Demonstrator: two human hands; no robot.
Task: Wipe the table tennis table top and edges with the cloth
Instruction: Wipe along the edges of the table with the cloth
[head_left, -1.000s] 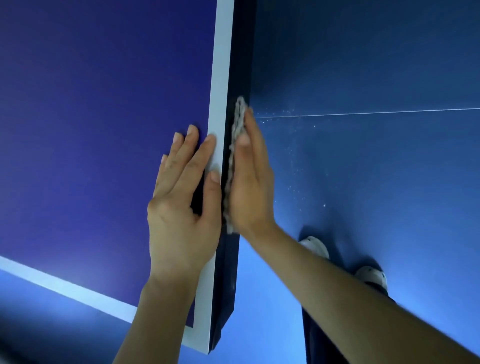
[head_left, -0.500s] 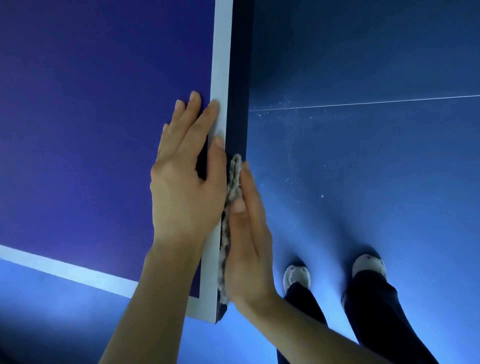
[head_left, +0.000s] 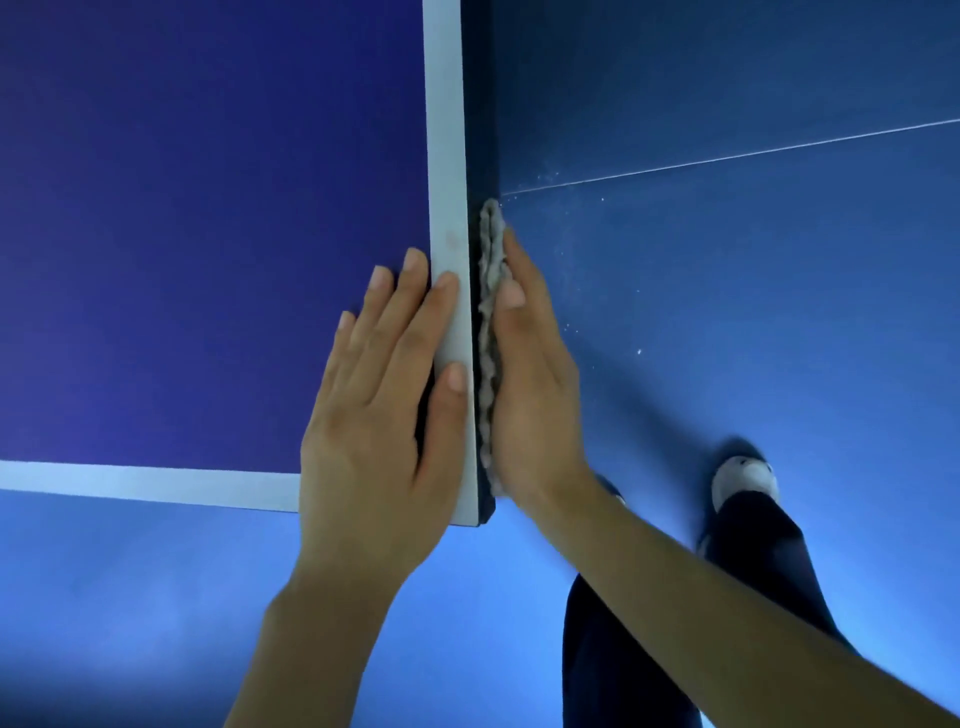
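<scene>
Blue flooring (head_left: 753, 338) flanks the table top (head_left: 208, 234). Right hand (head_left: 535, 395), fingers (head_left: 524, 270) straight, presses the cloth (head_left: 488, 312) against the side edge (head_left: 482, 130); left hand (head_left: 379, 431) lies flat on the table top. Edge-wiping step, I judge; next, slide up-frame.

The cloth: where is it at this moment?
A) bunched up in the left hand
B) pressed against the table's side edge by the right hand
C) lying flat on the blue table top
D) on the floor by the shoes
B: the cloth sits between the flat right hand and the dark side edge of the table, while the left hand lies flat on the table top with nothing in it.
</scene>
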